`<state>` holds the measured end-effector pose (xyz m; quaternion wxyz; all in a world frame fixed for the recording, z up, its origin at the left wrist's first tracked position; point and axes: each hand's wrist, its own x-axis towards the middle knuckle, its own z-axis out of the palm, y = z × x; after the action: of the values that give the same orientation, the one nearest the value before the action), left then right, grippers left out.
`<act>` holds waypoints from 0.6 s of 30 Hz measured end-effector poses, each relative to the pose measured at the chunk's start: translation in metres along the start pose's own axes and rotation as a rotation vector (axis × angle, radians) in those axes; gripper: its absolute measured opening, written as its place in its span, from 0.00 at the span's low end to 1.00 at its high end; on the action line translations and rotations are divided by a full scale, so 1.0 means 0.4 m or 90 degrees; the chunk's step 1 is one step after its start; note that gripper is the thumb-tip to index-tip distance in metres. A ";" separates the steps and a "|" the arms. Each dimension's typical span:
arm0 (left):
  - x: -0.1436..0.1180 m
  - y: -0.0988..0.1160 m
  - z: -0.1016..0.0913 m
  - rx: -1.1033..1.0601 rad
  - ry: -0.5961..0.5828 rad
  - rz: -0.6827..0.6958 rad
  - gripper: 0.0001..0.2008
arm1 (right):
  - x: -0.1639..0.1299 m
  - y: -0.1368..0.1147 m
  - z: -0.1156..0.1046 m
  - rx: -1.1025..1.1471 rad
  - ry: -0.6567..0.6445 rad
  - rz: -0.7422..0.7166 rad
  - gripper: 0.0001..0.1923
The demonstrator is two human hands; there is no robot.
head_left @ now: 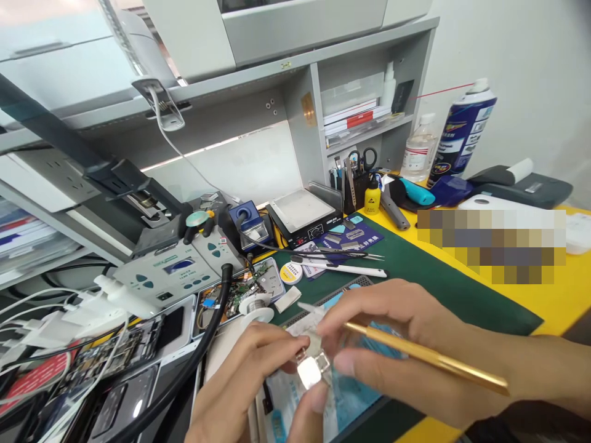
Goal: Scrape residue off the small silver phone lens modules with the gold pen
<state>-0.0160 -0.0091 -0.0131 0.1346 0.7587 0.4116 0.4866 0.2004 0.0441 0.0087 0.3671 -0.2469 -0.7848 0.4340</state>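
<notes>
Left hand [240,387] pinches a small shiny square metal part [311,371] between thumb and fingers, low and near, above the light blue sheet [355,400] on the green mat [443,289] of the yellow tabletop [563,289]. Right hand [397,344] has its grip closed on a slim gold-coloured metal tool [434,358], the handle running right; the tip, near the part, is hidden by fingers. A solder spool [255,306] and white tweezers [341,266] lie beyond. Judgement: steady both wrists, keep the part level, apply light pressure only.
</notes>
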 end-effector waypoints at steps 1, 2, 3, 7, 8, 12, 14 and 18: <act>0.002 -0.003 -0.007 0.003 -0.036 0.007 0.18 | 0.001 0.001 -0.001 0.042 0.020 0.025 0.06; 0.004 -0.005 -0.012 0.010 -0.026 -0.011 0.17 | 0.003 0.002 -0.003 0.095 0.047 0.045 0.05; 0.006 -0.007 -0.016 0.015 -0.024 -0.029 0.16 | 0.007 0.002 -0.004 0.153 0.078 0.057 0.06; 0.007 -0.008 -0.020 0.009 -0.004 -0.075 0.12 | 0.023 0.002 -0.008 0.306 0.142 0.043 0.07; 0.007 -0.007 -0.020 0.003 -0.001 -0.081 0.12 | 0.024 0.002 -0.009 0.309 0.141 0.041 0.08; 0.009 -0.008 -0.019 -0.029 -0.023 -0.102 0.12 | 0.015 -0.001 -0.003 0.267 0.099 0.063 0.10; 0.009 -0.010 -0.017 -0.047 -0.033 -0.103 0.13 | 0.008 -0.002 0.000 0.270 0.069 0.089 0.10; 0.007 -0.015 -0.016 -0.055 -0.049 -0.103 0.14 | 0.003 -0.005 0.001 0.297 0.047 0.122 0.09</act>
<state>-0.0239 -0.0046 -0.0118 0.2216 0.7347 0.4447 0.4618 0.1990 0.0439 0.0106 0.4000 -0.2444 -0.6227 0.6265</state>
